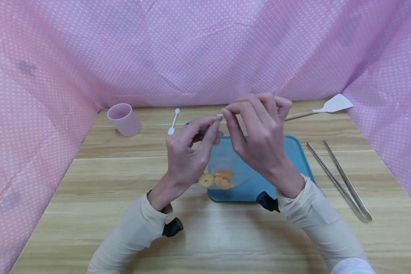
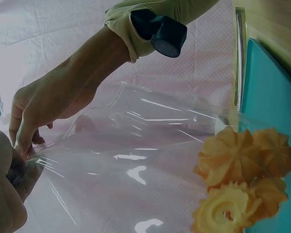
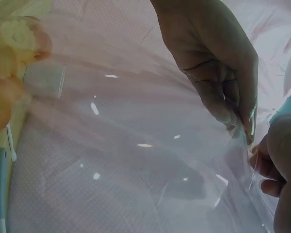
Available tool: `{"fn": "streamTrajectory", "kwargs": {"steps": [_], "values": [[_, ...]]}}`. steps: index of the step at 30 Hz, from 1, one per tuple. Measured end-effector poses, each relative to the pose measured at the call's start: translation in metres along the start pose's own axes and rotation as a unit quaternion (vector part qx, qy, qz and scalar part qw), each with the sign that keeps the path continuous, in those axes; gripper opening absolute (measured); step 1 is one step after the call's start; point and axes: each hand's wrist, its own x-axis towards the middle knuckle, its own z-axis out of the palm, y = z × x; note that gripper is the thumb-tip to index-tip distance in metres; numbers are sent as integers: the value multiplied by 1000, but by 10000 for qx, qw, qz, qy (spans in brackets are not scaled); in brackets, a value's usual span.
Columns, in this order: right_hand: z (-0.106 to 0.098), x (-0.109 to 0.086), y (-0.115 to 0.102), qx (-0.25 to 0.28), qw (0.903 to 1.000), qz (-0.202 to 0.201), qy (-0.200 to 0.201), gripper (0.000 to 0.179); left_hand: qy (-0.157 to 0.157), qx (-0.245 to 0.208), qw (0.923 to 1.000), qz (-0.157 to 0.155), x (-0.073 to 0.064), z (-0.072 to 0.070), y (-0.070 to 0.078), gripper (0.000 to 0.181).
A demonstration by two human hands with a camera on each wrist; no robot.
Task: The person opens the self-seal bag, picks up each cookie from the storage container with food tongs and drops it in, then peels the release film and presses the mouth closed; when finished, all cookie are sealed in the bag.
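A clear plastic bag [image 2: 150,160] hangs from my two hands, with several flower-shaped butter cookies [image 2: 233,160] at its bottom. Its upper edge is pinched between thumb and fingers of my left hand [image 1: 191,150]. Close beside it, my right hand [image 1: 260,133] pinches the same edge, the two sets of fingertips almost meeting. In the head view the cookies [image 1: 215,179] show below the hands, in front of the left edge of the blue tray [image 1: 267,171]. The right wrist view shows the bag [image 3: 136,126] stretched from the fingertips towards the cookies.
A pink cup [image 1: 127,123] stands at the back left of the wooden table [image 1: 123,179]. Right of it lies a small white double-ended spoon [image 1: 173,121]. A white spatula [image 1: 335,104] with a wooden handle lies at the back right, and metal tongs [image 1: 340,180] lie right of the tray.
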Motion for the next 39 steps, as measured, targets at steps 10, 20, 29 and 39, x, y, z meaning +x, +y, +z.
{"fn": "streamTrajectory", "kwargs": {"steps": [10, 20, 29, 39], "values": [[-6, 6, 15, 27, 9898, 910, 1098, 10, 533, 2, 9986, -48, 3, -10, 2, 7], [-33, -13, 49, -102, 9770, 1829, 1093, 18, 1011, 3, 9949, -66, 3, -27, -7, 10], [-62, -39, 78, -575, 9610, 2471, 1104, 20, 1189, -26, 9929, 36, 1, -41, -14, 8], [-103, -71, 108, -1100, 9313, 3375, 815, 14, 1384, 51, 9904, 36, -3, -47, -19, 8]]}}
